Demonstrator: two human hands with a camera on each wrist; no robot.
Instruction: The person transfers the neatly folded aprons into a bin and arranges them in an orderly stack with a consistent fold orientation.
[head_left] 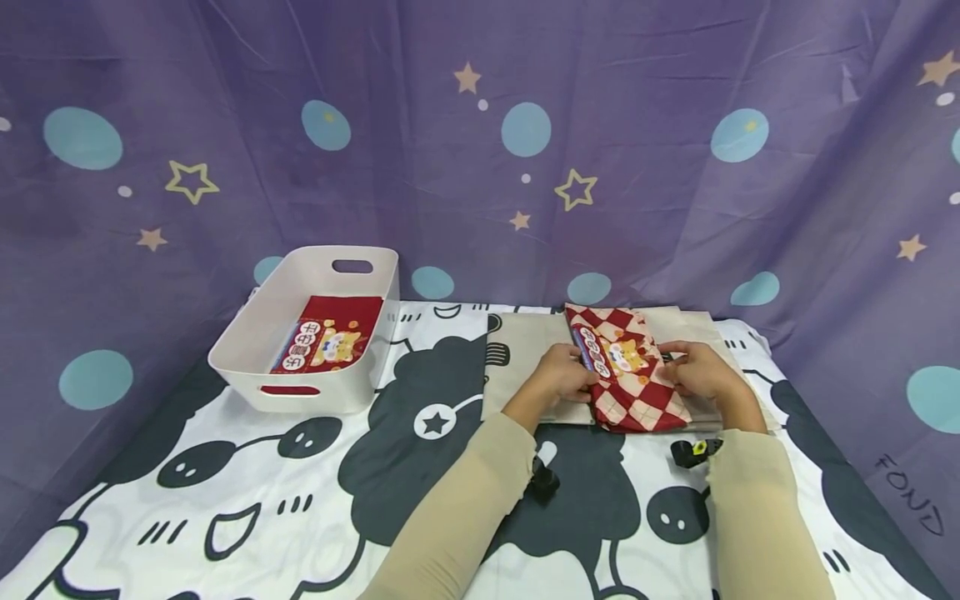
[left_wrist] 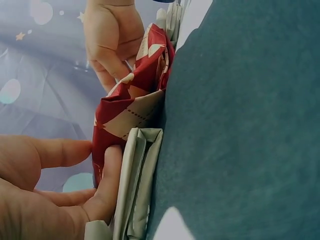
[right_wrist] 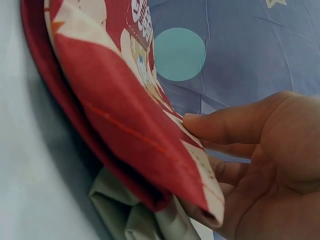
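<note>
A folded red-and-cream checked cloth (head_left: 633, 367) with a cartoon animal print lies on folded beige cloth (head_left: 517, 333) at the right of the table. At its left edge, my left hand (head_left: 562, 375) pinches it. In the left wrist view, one finger goes down between the checked cloth (left_wrist: 135, 117) and the beige fold (left_wrist: 135, 175). My right hand (head_left: 701, 375) pinches the opposite edge. The right wrist view shows that thumb on the printed face of the checked cloth (right_wrist: 115, 95), with the other fingers partly hidden behind the edge.
To the left stands a white plastic basket (head_left: 240, 337) with handle slots; a similar red folded cloth (head_left: 360, 317) with the same animal print lies inside. A black-and-white cartoon sheet (head_left: 300, 500) covers the table. Behind it hangs a purple curtain (head_left: 420, 150).
</note>
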